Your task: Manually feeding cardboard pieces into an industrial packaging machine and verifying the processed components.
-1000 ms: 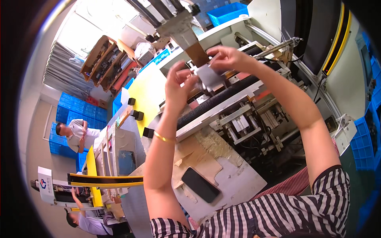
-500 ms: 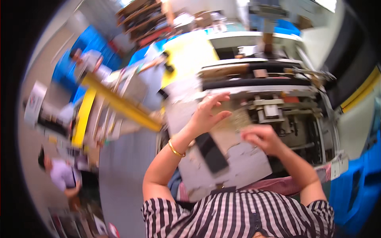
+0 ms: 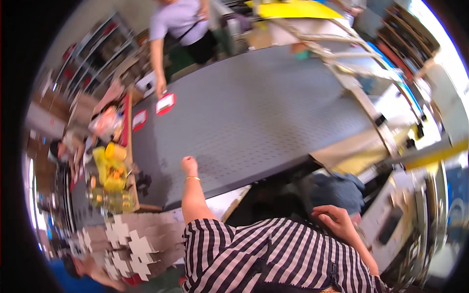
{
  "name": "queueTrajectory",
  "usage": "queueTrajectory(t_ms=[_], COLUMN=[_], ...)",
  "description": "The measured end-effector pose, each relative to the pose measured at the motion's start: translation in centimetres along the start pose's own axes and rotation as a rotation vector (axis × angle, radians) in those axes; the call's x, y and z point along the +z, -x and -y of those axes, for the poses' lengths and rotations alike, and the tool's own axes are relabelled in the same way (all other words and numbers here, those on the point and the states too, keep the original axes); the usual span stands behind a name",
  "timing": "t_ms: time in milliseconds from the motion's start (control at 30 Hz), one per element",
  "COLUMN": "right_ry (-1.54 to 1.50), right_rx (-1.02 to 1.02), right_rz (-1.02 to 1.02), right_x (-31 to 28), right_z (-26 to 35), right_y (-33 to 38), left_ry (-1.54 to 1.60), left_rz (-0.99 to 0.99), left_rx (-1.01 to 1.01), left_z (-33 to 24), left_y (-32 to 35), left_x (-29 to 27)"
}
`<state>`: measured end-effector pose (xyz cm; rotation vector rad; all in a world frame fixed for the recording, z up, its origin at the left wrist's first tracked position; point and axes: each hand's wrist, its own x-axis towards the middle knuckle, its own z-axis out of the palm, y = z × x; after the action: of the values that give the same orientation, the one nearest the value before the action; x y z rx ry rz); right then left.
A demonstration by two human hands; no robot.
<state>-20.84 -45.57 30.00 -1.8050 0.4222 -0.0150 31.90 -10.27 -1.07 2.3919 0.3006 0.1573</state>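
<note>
My left hand [image 3: 189, 166] is stretched out over the grey perforated table top [image 3: 244, 107], its fingers curled closed. Nothing shows in them. A gold bangle circles that wrist. My right hand [image 3: 338, 220] is at my right side, fingers apart and holding nothing, near a bundle of blue-grey cloth [image 3: 337, 189]. Past my left hand, two red-edged white pieces, a nearer-left one [image 3: 139, 120] and another [image 3: 165, 103], lie at the table's far left. A co-worker's hand [image 3: 160, 87] reaches to the second piece.
White cut-out pieces [image 3: 141, 249] lie on a brown stack at lower left. A yellow bag [image 3: 111, 168] and bottles [image 3: 112, 199] stand beside the table's left edge. A wooden frame [image 3: 354, 83] runs along its right. A black phone-like slab [image 3: 391, 225] lies on a board at right.
My view has swung left, from the machine to the grey table. My left hand has gone from open above the board to closed over the table; my right hand stays back near the board.
</note>
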Motion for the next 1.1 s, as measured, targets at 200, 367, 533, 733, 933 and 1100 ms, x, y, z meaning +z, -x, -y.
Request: queueTrajectory(t_ms=[200, 367, 533, 733, 933, 1100], right_ry=[0.268, 0.344, 0.377, 0.388, 0.453, 0.453], right_rx=[-0.035, -0.141, -0.144, -0.207, -0.349, -0.392], right_rz=[0.262, 0.439, 0.480, 0.381, -0.141, -0.711], right_x=[6.1, 9.5, 10.4, 9.3, 1.4, -5.2], right_z=[2.3, 3.1, 2.4, 1.8, 3.1, 3.8], right_y=[-13.0, -18.7, -19.5, -15.2, -6.9, 6.6], left_ry=[-0.508, -0.586, -0.852, -0.101, 0.528, 0.605], left_rz=[-0.146, -0.156, -0.043, 0.138, 1.145, 1.330], left_rx=[-0.270, -0.376, -0.138, 0.141, 0.841, 1.706], left_z=[7.8, 10.4, 14.0, 5.3, -27.4, -41.6], left_y=[-3.8, -5.7, -9.0, -9.3, 13.9, 37.3], left_x=[-13.9, -17.8, -18.8, -11.1, -5.0, -14.1])
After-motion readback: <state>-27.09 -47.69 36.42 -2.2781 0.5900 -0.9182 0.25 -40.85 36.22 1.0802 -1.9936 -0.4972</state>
